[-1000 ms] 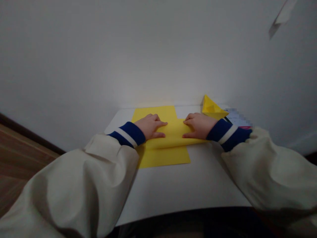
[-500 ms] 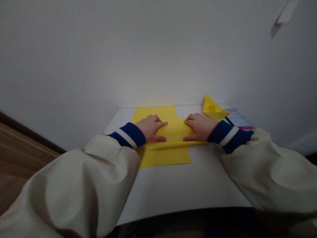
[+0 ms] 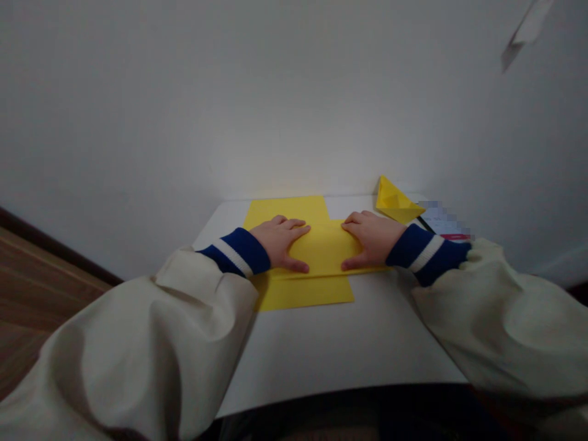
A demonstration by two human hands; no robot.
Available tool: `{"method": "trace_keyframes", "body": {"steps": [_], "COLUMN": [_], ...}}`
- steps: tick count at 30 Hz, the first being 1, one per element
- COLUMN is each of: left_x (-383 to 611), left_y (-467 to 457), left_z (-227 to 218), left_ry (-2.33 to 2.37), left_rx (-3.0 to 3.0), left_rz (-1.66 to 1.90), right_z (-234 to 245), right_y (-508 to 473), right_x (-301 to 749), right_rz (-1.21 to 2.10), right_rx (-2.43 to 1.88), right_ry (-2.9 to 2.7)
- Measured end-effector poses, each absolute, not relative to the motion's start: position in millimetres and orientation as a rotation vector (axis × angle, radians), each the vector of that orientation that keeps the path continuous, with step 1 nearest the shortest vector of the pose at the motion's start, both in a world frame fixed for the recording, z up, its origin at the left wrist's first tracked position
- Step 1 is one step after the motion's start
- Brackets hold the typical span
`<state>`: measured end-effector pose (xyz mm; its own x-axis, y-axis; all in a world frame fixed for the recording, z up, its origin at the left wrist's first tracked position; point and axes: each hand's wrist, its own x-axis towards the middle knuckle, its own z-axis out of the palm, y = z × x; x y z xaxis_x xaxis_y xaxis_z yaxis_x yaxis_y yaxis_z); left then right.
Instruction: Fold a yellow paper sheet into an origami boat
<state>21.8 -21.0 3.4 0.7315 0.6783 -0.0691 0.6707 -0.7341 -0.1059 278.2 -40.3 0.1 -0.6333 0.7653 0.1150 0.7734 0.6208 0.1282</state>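
A folded sheet of yellow paper (image 3: 325, 248) lies crosswise on the table, its folded edge toward me. My left hand (image 3: 281, 242) rests flat on its left part, thumb near the fold and fingers spread toward the far edge. On the right part lies my right hand (image 3: 373, 239), thumb and fingers also apart, pressing the paper down. Beneath it is more yellow paper (image 3: 305, 293), which shows both in front of and behind the folded sheet.
A folded yellow paper boat (image 3: 399, 202) stands at the table's back right corner. Beside it lies a printed card or booklet (image 3: 443, 220), partly blurred. The white table (image 3: 344, 355) meets a pale wall (image 3: 294, 110) at the back. Brown wood (image 3: 41, 306) shows at the left.
Both thumbs have slid a little toward me, down to the fold. The raised near edge of the folded sheet now lies flatter. My left fingers are slightly more spread.
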Motion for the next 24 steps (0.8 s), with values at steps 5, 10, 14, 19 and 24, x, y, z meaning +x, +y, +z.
{"method": "trace_keyframes", "body": {"steps": [5, 10, 14, 19, 24], "left_x": [22.9, 22.6, 20.7, 16.3, 16.5], "left_y": [-22.2, -25.5, -25.1, -21.4, -26.5], "left_z": [2.5, 1.9, 1.0, -3.7, -3.4], "left_ry": [-1.125, -1.148, -1.157, -1.182, -1.379], "left_rx": [-2.843, -2.829, -2.853, -2.899, -2.824], "left_rz": [0.17, 0.2, 0.279, 0.377, 0.457], "right_z": [0.6, -0.6, -1.9, -3.6, -4.5], "right_y": [-41.2, -40.6, -40.5, -39.7, -39.4], "right_x": [278.4, 279.4, 280.7, 282.6, 283.1], "right_rz": [-0.229, -0.191, -0.172, -0.13, -0.128], "right_rx": [-1.32, -1.312, -1.305, -1.303, -1.296], "right_ry": [-2.786, -2.783, -2.791, -2.796, -2.805]}}
